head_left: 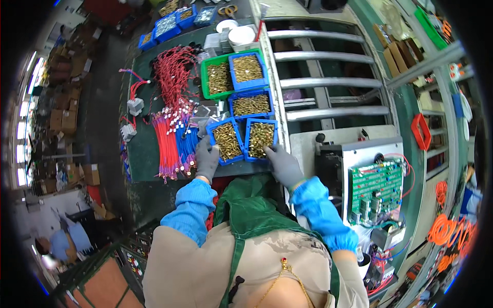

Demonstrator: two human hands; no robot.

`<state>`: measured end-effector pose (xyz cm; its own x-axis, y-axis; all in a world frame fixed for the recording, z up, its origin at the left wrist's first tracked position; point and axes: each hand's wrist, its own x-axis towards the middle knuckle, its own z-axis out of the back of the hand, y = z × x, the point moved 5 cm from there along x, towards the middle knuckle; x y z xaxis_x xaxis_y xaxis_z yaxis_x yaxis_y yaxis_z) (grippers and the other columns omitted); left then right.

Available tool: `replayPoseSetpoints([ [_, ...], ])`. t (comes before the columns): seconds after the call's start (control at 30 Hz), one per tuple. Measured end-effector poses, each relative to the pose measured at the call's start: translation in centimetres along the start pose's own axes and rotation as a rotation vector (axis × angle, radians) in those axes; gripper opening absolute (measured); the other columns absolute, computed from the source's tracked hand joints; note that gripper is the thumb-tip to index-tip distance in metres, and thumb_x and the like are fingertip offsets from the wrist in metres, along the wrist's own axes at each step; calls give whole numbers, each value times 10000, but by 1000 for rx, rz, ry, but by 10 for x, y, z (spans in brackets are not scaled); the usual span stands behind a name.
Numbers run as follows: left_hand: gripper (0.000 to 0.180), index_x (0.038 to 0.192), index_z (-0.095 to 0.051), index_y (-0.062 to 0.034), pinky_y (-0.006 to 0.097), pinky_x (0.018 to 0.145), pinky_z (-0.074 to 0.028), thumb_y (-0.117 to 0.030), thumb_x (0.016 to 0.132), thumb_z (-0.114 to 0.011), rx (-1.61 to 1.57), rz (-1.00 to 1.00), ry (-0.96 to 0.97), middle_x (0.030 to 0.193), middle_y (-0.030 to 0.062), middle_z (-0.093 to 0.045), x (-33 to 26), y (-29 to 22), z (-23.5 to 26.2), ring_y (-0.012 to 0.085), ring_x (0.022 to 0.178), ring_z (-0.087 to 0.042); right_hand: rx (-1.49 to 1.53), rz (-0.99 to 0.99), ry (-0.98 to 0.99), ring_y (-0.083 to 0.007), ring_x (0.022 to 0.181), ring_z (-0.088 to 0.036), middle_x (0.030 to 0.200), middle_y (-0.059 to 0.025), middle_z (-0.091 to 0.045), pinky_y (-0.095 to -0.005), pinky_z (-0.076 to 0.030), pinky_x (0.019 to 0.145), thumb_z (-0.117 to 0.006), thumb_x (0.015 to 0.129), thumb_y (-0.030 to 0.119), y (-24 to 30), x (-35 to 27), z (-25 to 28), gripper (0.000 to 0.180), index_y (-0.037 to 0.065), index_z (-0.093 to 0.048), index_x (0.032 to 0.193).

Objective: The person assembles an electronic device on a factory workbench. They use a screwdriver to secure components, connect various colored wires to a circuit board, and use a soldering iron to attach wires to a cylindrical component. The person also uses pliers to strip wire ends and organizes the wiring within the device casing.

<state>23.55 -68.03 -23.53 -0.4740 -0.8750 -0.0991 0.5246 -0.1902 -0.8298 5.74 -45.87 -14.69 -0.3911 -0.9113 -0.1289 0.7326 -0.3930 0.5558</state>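
Two small blue bins filled with brass-coloured screw-like parts stand side by side at the bench's near edge, slightly angled to each other. My left hand (pixel 207 160), in a grey glove, closes on the outer side of the left blue bin (pixel 240 138). Its fingers lie along the wall and its thumb is by the rim. My right hand (pixel 285 167), gloved alike, grips the right blue bin (pixel 276 134) at its near right edge, fingertips over the rim. The undersides of the fingers are hidden.
Beyond stand another blue bin (pixel 270 109) and a green bin (pixel 205 82) of brass parts. Red and blue wires (pixel 172 146) with terminals lie left. A metal-barred rack (pixel 328 83) is right, with a panel of green circuit boards (pixel 376 185) nearer me.
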Motion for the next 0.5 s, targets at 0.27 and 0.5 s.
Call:
replayPoseSetpoints([
  [0.27, 269, 1102, -616, -15, 304, 834, -487, -89, 844, -585, -5, 209, -2, 995, 85, -658, -34, 5, 48, 180, 935, -617, -333, 23, 288, -326, 883, -645, 1072, -157, -533, -430, -547, 719, -481, 891, 124, 12, 94, -28, 266, 70, -521, 1149],
  [0.5, 248, 1045, -640, -27, 351, 796, -480, -135, 824, -608, 243, 321, -242, 966, 150, -651, 45, 47, 77, 243, 904, -622, -291, 25, 372, -343, 885, -643, 982, -193, -556, -449, -541, 727, -497, 877, 124, 16, 104, -30, 164, 63, -576, 1008],
])
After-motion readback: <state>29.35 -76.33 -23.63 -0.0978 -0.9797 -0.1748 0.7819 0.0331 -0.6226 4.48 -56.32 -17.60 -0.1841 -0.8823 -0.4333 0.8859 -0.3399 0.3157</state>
